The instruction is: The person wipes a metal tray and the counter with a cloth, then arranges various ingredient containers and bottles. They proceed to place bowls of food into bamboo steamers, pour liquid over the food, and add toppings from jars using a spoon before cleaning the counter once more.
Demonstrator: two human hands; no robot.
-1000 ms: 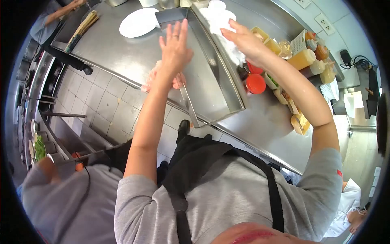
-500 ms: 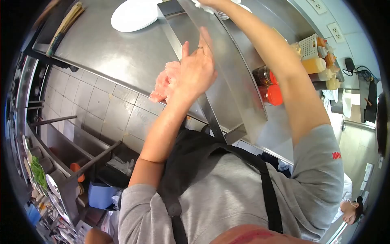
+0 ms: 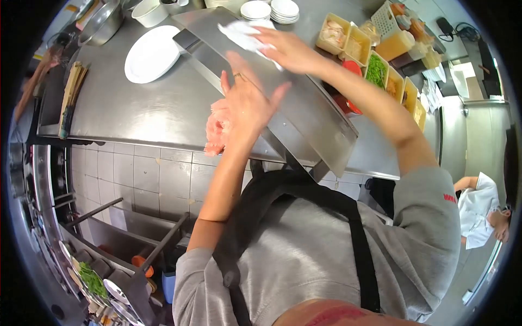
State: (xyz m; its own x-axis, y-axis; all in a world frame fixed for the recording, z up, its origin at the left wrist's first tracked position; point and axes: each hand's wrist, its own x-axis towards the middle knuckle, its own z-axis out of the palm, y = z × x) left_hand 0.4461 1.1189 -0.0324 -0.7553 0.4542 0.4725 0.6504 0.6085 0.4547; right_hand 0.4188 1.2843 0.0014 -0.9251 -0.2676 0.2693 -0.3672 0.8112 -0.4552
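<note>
My left hand (image 3: 247, 100) is spread open, palm down, over a long slanted metal panel (image 3: 321, 130); its fingers are partly blurred. Beside its wrist, on the steel counter's front edge, lies a pink, frilly-edged piece (image 3: 217, 129) that looks like thin meat slices. With my right hand (image 3: 291, 51) I hold a crumpled white cloth or paper (image 3: 242, 35) against the upper part of the panel. To the left of the panel's upper end lies a white oval plate (image 3: 152, 54), with a small dark block (image 3: 186, 39) at its right edge.
Food tubs (image 3: 356, 46), red-lidded jars (image 3: 352, 68) and sauce bottles (image 3: 394, 45) stand at right. Stacked small plates (image 3: 284, 10) and a metal bowl (image 3: 103, 24) are at the back. A person in white (image 3: 478, 209) is far right; another person's arm (image 3: 32, 87) shows far left.
The view has shifted, showing more of the counter's back and the food tubs. My right hand and the white cloth have come down into view, nearer my left hand, whose thumb now sticks out.
</note>
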